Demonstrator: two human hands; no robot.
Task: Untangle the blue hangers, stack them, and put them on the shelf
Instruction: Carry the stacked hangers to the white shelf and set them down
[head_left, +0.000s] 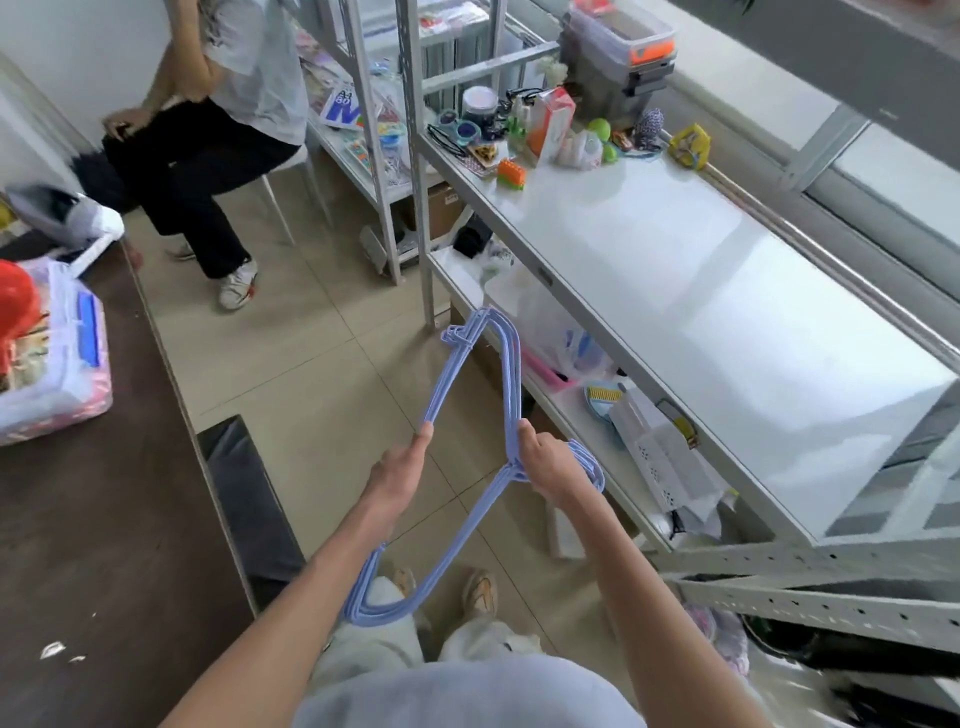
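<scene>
several blue hangers sit bunched together in our two hands, held out in front of us above the tiled floor. we cannot count them exactly; the wires lie so close that they blur into one bundle. our left hand is closed around the straight bar of the bunch, thumb and fingers pinched on it. our right hand is wrapped shut around the neck, where the hooks curl out just past our knuckles toward the shelf. one shoulder end of the bundle points away from us, the other hangs down near our left forearm, over our two shoes.

to our right runs the white shelf, its near stretch bare and glossy, its far end crowded with small toys, bottles and one stack of grey bins. the hangers are near its front edge but not touching it. a lower tier below holds bags and baskets. on our left a dark wood platform carries one clear bag of clutter. one other person sits on a stool further back, well apart from us, leaving the tiled strip between open.
</scene>
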